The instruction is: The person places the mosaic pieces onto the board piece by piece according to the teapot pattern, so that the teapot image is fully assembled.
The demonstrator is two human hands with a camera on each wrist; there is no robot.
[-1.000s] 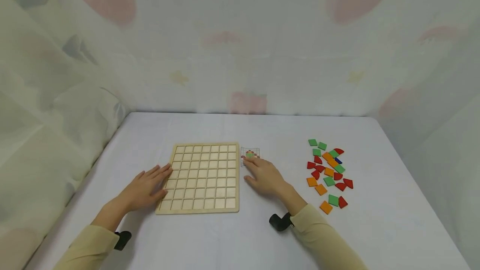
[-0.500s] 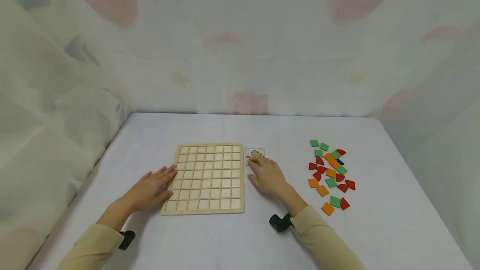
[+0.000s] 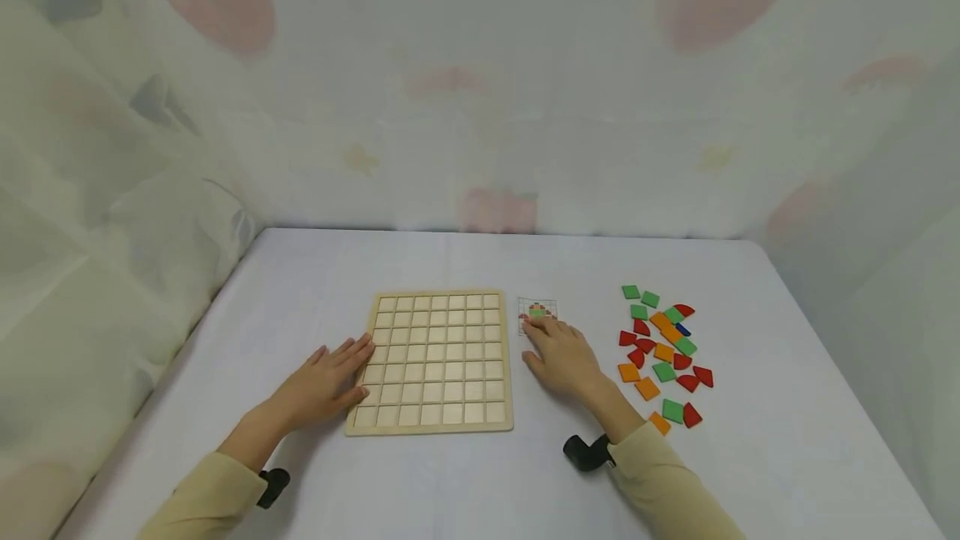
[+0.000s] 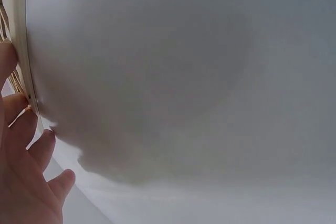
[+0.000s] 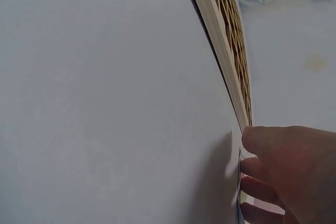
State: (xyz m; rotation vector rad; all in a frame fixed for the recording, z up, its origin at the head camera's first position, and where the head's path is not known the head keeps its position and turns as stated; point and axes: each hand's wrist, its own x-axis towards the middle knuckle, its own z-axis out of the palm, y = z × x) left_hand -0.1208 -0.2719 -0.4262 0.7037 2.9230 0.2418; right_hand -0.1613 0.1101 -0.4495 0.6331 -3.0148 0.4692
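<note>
A wooden grid board (image 3: 441,350) lies flat on the white table. My left hand (image 3: 318,387) rests at its left edge, fingers extended over the rim and thumb lower down on it. In the left wrist view, the fingers (image 4: 43,149) meet the board's pale side. Just right of the board lies a small pattern card (image 3: 538,308) printed with a grid and coloured shapes. My right hand (image 3: 564,359) touches the card with its fingertips, covering the lower part. The right thumb appears beside the board's edge (image 5: 226,59) in the right wrist view.
Loose flat tiles lie scattered on the right: green squares (image 3: 664,372), orange squares (image 3: 647,388), red quarter-circle pieces (image 3: 692,416) and a blue piece (image 3: 682,329). My right forearm partly covers the nearest orange tile (image 3: 660,423). A patterned cloth (image 3: 495,107) hangs behind the table (image 3: 435,490).
The board has slid to the right together with my left hand. My right hand and the card have also shifted right, mostly in the last half second. The loose tiles stay in place.
</note>
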